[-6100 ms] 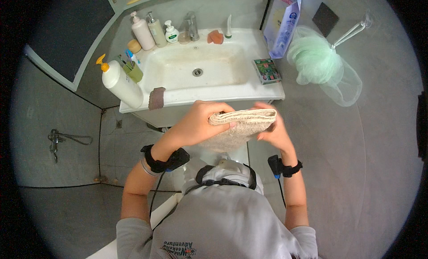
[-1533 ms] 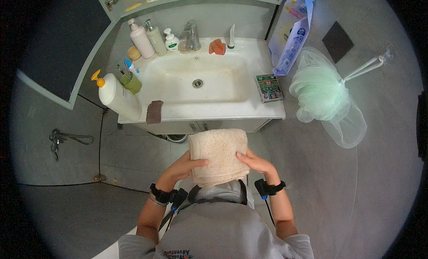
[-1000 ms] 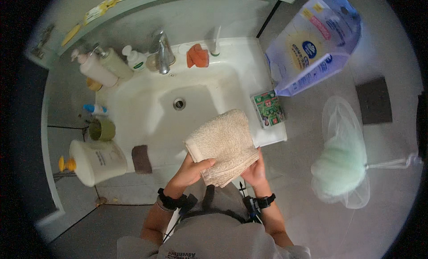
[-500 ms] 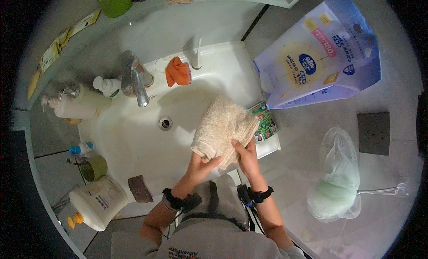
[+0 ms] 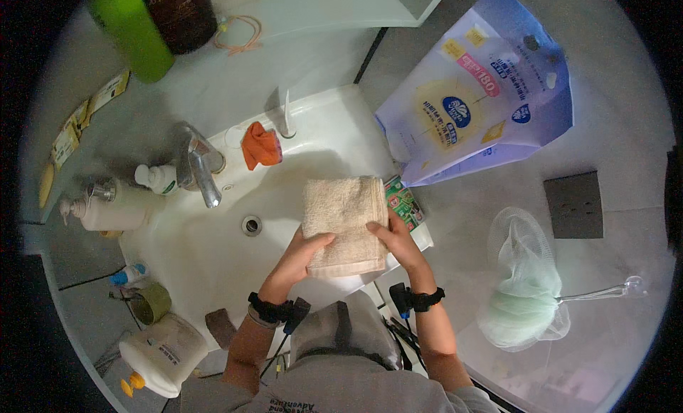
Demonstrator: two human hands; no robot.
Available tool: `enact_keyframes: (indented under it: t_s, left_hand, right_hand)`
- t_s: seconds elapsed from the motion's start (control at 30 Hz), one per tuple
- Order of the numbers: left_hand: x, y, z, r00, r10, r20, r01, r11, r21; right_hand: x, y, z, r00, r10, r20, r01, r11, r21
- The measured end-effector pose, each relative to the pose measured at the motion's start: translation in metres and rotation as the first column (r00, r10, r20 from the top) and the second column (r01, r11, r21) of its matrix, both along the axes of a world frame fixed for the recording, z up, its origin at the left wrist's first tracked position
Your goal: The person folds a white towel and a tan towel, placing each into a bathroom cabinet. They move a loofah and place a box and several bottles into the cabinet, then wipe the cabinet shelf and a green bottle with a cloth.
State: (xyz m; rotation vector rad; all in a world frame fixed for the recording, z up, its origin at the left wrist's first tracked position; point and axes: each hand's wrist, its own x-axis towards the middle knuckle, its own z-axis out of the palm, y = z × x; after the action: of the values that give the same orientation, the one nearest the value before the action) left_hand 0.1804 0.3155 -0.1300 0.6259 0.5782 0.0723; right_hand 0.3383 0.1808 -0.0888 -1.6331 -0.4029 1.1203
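Observation:
A folded beige towel is held up over the front right of the white sink. My left hand grips its left edge, thumb on top and the other fingers hidden beneath. At the right edge my right hand pinches it the same way, thumb on the upper face. The towel forms a neat rectangle, its folded layers showing along the near edge. Just beyond the right hand, a green printed box sits on the sink's right rim, partly covered. An orange cloth lies on the back rim.
A chrome faucet stands at the back left, beside pump bottles. A large white bottle and a brown sponge are at the near left. On the right wall hang a purple bag and a mesh bath puff.
The towel was tilted with a loose rolled corner; now it is squared into a flatter rectangle. Both hands have moved to its opposite sides. The view has shifted slightly.

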Motion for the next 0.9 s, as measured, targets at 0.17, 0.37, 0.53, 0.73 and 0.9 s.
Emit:
enact_keyframes:
  t_s: [0.17, 0.37, 0.53, 0.73, 0.9]
  left_hand:
    - [0.018, 0.007, 0.001, 0.983, 0.186, -0.003, -0.184, 0.978, 0.101]
    - [0.047, 0.033, -0.024, 0.97, 0.244, 0.004, -0.225, 0.889, 0.398]
    - [0.094, 0.061, -0.007, 0.953, 0.298, 0.051, -0.279, 0.803, 0.527]
    - [0.177, 0.112, -0.061, 0.93, 0.265, 0.255, -0.365, 0.586, 0.723]
    - [0.197, 0.107, -0.083, 0.956, 0.292, -0.013, -0.085, 0.321, 0.943]
  right_hand:
    - [0.003, -0.023, -0.031, 0.982, -0.048, -0.185, 0.017, 0.986, -0.169]
    - [0.017, 0.028, -0.014, 0.996, -0.081, -0.034, 0.077, 0.991, -0.109]
    - [0.052, 0.072, -0.043, 0.853, -0.151, 0.5, 0.119, 0.988, 0.095]
    - [0.11, 0.122, -0.066, 0.56, -0.208, 0.802, 0.179, 0.975, 0.129]
    - [0.133, 0.127, -0.093, 0.371, 0.136, 0.919, 0.22, 0.948, -0.23]
